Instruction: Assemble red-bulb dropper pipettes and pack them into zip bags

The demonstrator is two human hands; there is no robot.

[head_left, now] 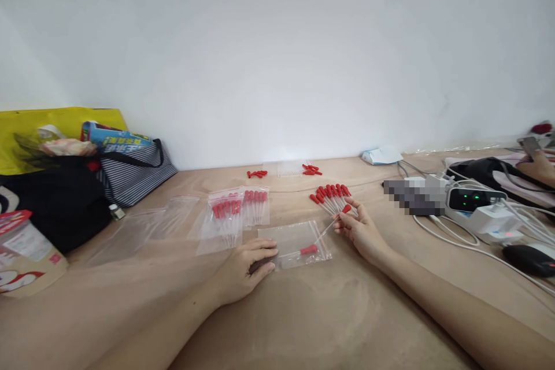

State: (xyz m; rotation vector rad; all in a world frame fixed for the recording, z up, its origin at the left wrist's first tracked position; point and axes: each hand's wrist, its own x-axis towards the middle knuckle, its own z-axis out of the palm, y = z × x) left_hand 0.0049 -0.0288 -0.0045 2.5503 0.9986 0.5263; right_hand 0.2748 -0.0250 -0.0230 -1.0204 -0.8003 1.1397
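A clear zip-lock bag (pixel 286 237) lies flat on the table, its zip end to the right. My left hand (pixel 249 266) is closed on the bag's left end. Inside is one dropper (pixel 309 250) with a red rubber bulb. My right hand (pixel 358 228) pinches a second red-bulbed dropper (pixel 346 208) near its bulb, and its thin clear stem points down-left to the bag's mouth. Just beyond that hand, several more droppers (pixel 332 192) lie fanned out. Filled bags (pixel 225 214) of droppers lie behind my left hand.
Flat clear bags (pixel 147 225) lie at the left, near a striped bag (pixel 136 176) and a paper tub (pixel 30 254). Loose red bulbs (pixel 311 169) and clear stems lie by the wall. Cables, chargers (pixel 494 222) and a mouse (pixel 529 259) occupy the right. Another person's hand (pixel 541 167) shows at far right.
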